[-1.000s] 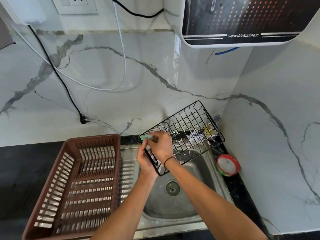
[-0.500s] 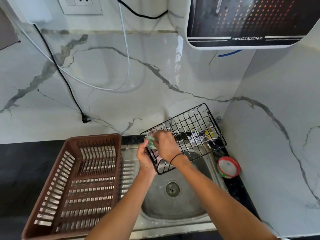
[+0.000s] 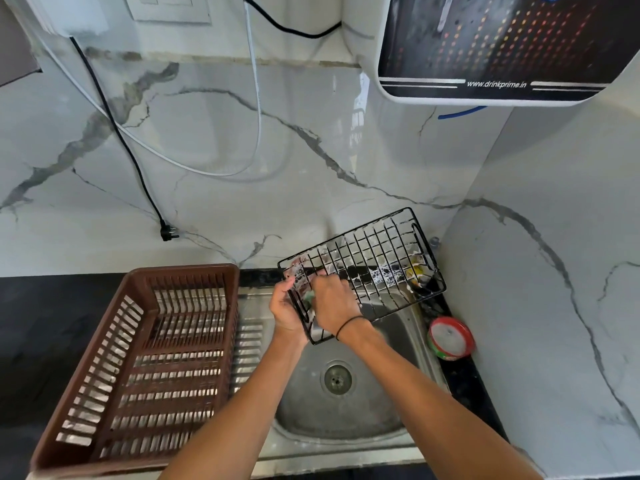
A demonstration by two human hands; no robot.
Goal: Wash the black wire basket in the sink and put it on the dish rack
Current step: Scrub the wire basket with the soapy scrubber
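Note:
The black wire basket [image 3: 375, 261] is held tilted above the steel sink [image 3: 349, 407], with soap suds clinging to its grid. My left hand [image 3: 285, 308] grips its near left edge. My right hand [image 3: 334, 304] holds a green scrub pad [image 3: 308, 296] pressed against the basket's wires near that same corner; only a bit of the pad shows. The brown plastic dish rack [image 3: 138, 362] stands to the left of the sink, with nothing in it.
A round red-rimmed tub of dish soap [image 3: 450, 337] sits on the dark counter right of the sink. A wall-mounted water purifier [image 3: 502, 46] hangs above. A black cable with a plug [image 3: 168, 233] and a white cable dangle on the marble wall.
My right hand with the pad has slid down along the basket's left edge towards me. The basket stays tilted over the sink in my left hand.

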